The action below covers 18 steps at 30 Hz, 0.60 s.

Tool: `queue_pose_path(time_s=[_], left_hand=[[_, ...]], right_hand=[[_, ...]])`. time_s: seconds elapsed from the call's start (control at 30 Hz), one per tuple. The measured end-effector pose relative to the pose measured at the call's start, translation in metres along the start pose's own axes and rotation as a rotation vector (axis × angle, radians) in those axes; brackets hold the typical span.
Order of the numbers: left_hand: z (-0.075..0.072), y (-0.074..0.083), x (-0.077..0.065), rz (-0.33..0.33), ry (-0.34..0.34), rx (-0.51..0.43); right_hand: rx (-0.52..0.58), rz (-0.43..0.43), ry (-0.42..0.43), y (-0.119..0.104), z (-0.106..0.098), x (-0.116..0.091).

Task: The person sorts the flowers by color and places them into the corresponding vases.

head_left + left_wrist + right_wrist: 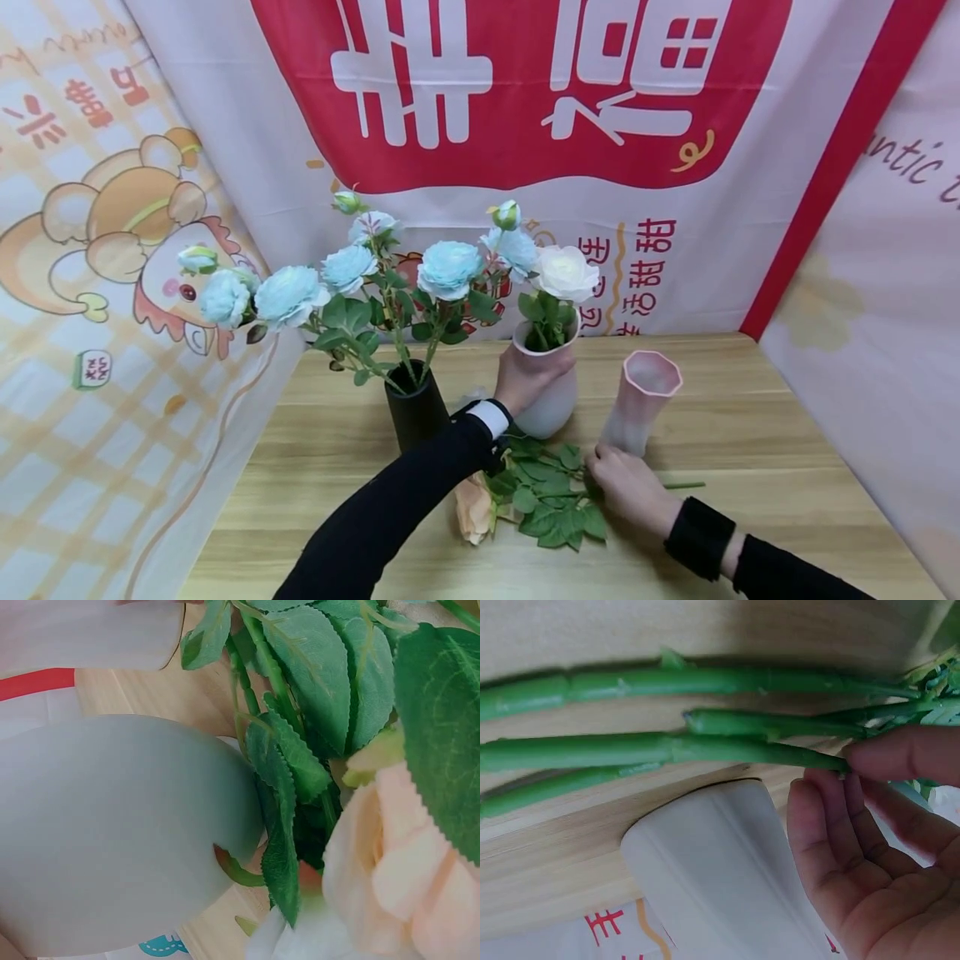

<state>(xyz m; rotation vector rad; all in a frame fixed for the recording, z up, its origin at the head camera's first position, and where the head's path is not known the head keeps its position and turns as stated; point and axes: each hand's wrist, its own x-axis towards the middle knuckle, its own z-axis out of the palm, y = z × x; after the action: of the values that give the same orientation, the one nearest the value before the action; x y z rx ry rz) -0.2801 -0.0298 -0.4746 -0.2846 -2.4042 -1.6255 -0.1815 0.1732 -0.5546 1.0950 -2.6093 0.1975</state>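
In the head view my left hand [525, 377] grips the neck of a rounded pale vase [546, 408], which stands on the table with a white flower [566, 273] in it. The same vase [120, 832] fills much of the left wrist view, close to leaves and a peach flower [394, 862]. My right hand [632, 487] is low beside a pink-and-white vase [637, 404]. In the right wrist view its thumb and fingers pinch a green stem [727, 748], one of several lying on the table. Leaves [555, 500] spread between both hands.
Left of my left hand stands a black vase [416, 412] holding blue flowers [450, 269] that spread wide. The wooden table [750, 417] ends against a printed cloth backdrop [525, 150], with cloth at both sides too.
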Motion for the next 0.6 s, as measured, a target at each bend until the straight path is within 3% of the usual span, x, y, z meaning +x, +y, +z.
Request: queue_pose_path(time_s=[0.6], left_hand=[[0.0,0.001,-0.001,-0.013,0.009,-0.023]], right_hand=[[0.061,0.101,-0.126,0.005,-0.03,-0.002]])
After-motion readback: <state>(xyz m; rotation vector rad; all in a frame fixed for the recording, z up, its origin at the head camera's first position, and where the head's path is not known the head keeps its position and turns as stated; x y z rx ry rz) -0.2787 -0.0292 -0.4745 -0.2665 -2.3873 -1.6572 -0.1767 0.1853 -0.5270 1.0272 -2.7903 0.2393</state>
